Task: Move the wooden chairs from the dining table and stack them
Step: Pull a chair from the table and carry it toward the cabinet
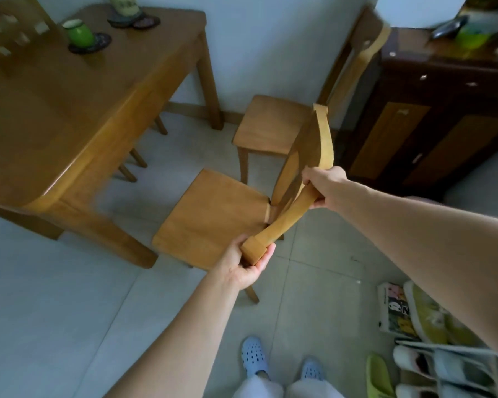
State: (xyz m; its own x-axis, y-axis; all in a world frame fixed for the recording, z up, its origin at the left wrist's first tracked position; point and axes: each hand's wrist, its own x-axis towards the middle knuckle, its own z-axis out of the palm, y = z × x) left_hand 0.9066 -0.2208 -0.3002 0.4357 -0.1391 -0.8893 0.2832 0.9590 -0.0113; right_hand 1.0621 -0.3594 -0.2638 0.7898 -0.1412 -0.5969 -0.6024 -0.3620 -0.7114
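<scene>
Chair (213, 216): wooden, on the tiled floor (55, 297) just off the table (55, 110) corner, its seat toward the table and its curved top rail toward the person.
Containers: a green cup (79, 31) with a pale lid sits on a dark coaster (98, 43) on the table; contents hidden. A shoe rack (449, 366) at lower right holds pale slippers; their number cannot be told.
Left hand (247, 265): closed around the near end of the top rail, fingers underneath.
Right hand (324, 186): closed around the same rail farther along, near its middle bend.
Chair relative to hands: the seat lies below and beyond both hands; the rail spans between them.
Second chair (268, 124): stands against the wall beside a dark cabinet (414, 124), just behind the held chair.
Third chair (9, 27): only its cut-out backrest shows, at the table's far side.
Count: three chairs seen in part or whole, one table, two hands. Further legs show under the table; what they belong to cannot be told.
</scene>
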